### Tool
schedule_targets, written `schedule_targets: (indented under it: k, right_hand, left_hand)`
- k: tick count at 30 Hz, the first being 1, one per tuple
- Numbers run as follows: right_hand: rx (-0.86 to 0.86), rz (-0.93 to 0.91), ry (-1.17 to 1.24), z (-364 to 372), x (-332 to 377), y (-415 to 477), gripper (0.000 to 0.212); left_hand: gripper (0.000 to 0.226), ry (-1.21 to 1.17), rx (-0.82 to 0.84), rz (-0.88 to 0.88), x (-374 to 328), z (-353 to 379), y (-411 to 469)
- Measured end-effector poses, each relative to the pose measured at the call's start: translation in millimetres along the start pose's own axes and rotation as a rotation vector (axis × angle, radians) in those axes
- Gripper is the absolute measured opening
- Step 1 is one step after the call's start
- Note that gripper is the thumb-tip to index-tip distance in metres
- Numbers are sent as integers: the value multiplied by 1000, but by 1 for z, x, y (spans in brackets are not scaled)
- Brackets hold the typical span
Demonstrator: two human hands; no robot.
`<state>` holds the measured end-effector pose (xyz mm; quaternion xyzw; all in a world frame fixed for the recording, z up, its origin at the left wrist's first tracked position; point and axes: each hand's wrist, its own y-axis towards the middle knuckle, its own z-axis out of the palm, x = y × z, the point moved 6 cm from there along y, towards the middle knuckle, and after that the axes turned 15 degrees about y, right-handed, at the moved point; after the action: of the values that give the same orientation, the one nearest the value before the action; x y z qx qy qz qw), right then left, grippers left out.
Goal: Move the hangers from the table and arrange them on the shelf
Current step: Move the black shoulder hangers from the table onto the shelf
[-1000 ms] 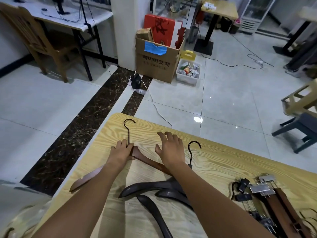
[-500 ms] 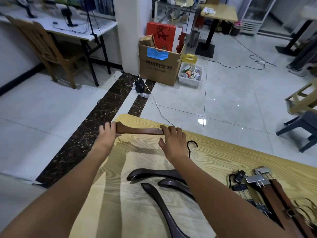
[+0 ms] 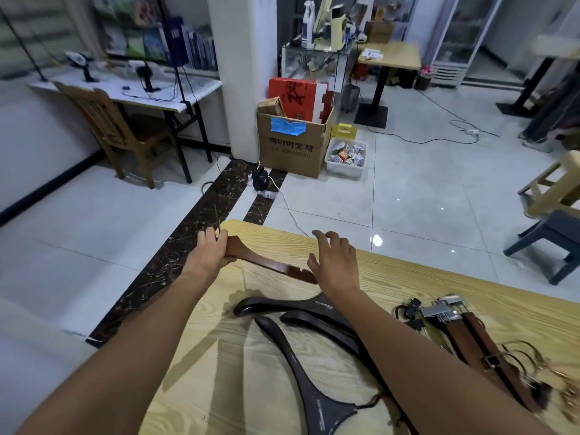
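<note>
Table (image 3: 439, 287) edge: hanger (image 3: 266, 262) in L hand (image 3: 210, 252)

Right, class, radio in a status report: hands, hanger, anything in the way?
Left hand gripping reddish-brown wooden hanger at its end. Right hand open over the other end. Dark wooden hangers lie on the table, none blocking.

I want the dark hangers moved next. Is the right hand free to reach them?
Probably yes. The right hand is open above the brown hanger, which the left hand grips, and the dark hangers lie uncovered just behind it.

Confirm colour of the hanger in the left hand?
Reddish-brown wood hanger, held by the left hand; head view.
</note>
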<state>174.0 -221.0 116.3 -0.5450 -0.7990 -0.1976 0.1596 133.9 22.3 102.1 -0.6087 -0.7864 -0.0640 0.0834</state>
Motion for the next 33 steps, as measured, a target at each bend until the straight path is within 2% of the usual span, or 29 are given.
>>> schedule_targets:
  k: [6, 12, 19, 33]
  right_hand:
    - [-10, 60, 6, -17, -36, -35, 47]
    - [99, 122, -76, -9, -69, -69, 48]
    - [213, 171, -104, 6, -84, -87, 47]
    - [291, 254, -123, 29, -115, -151, 40]
  left_hand:
    - [47, 82, 81, 145, -26, -3, -30]
    - [57, 31, 39, 120, -26, -1, -57]
    - [53, 67, 58, 156, -20, 9, -88]
    - [55, 17, 39, 150, -18, -4, -114]
